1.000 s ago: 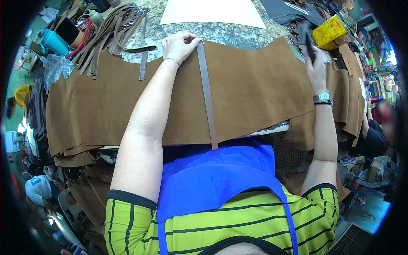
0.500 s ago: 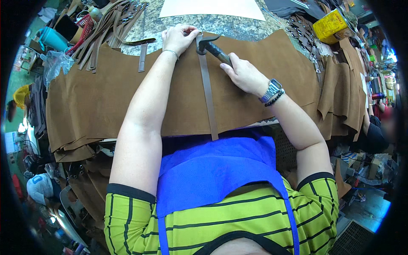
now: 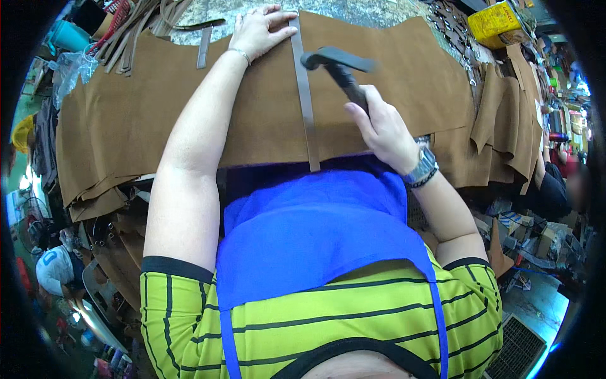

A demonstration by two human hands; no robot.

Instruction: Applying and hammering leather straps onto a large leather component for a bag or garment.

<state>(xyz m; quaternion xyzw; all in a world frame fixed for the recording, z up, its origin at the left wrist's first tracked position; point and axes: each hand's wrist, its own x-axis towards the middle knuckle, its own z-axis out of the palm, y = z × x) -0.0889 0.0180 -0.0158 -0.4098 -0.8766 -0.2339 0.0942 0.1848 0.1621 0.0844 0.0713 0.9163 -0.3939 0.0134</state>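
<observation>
A long grey strap (image 3: pixel 305 95) lies lengthwise on a stack of brown leather sheets (image 3: pixel 126 120) spread across the worktable. My left hand (image 3: pixel 262 30) presses flat on the strap's far end, fingers spread. My right hand (image 3: pixel 380 129) grips the dark handle of a hammer (image 3: pixel 339 63), whose head hovers just right of the strap, near its upper half. A watch sits on my right wrist.
More grey and brown straps (image 3: pixel 136 25) lie piled at the far left. A yellow box (image 3: pixel 502 20) stands at the far right beside hanging brown leather pieces (image 3: pixel 505 120). A teal container (image 3: pixel 66 36) sits far left. Another person (image 3: pixel 555 189) is at the right edge.
My right hand fetched the hammer from the far right and brought it over the strap; since half a second ago the hammer has come down the strap toward me. The left hand stays put.
</observation>
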